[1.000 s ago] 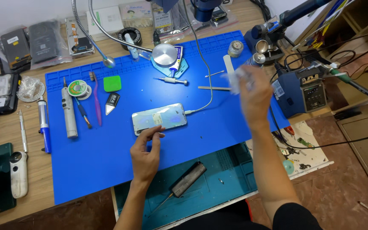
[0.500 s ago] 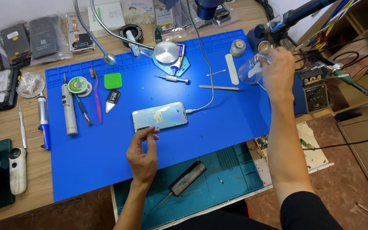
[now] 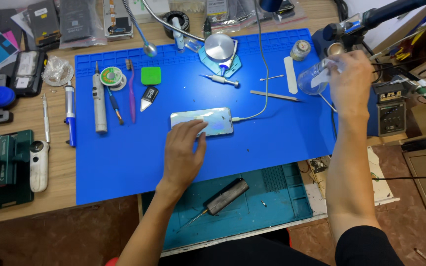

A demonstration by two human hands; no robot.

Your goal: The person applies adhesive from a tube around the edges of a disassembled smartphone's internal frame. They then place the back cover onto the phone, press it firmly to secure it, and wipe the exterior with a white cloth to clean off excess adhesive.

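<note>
A person works at a cluttered repair table (image 3: 50, 204), both bare hands out over a blue work mat (image 3: 272, 143). The left hand (image 3: 183, 155) lies palm down on the mat with its grip released, fingertips (image 3: 200, 130) resting on the near edge of a smartphone (image 3: 208, 120). The phone lies flat and face down near the middle of the mat, its glossy back catching the light, with a white cable (image 3: 260, 106) plugged into its right end and curving away toward the back of the table.

The right hand (image 3: 351, 81) is raised at the mat's right edge, its grip closed around the neck of a small clear bottle (image 3: 311, 79), which is tilted with its base toward the phone. Just left of the bottle on the mat lie a white flat strip (image 3: 290, 74), a cotton swab (image 3: 271, 78) and a thin metal spudger (image 3: 274, 95).

Well to the left of the phone, a grey electric screwdriver (image 3: 98, 103), a purple-handled brush (image 3: 131, 91), a roll of solder wire (image 3: 110, 77) and a green square pad (image 3: 151, 76) sit in a loose row. Behind the phone, at the mat's back edge, stands a round silver disc on a blue holder (image 3: 219, 48), with a small screwdriver (image 3: 219, 80) lying in front of it.

Beyond the mat's right edge, beside the right hand, stands a soldering station (image 3: 390, 108). Nearer the person than the mat, a dark-handled tool (image 3: 223, 197) lies on a teal tray (image 3: 282, 197).
</note>
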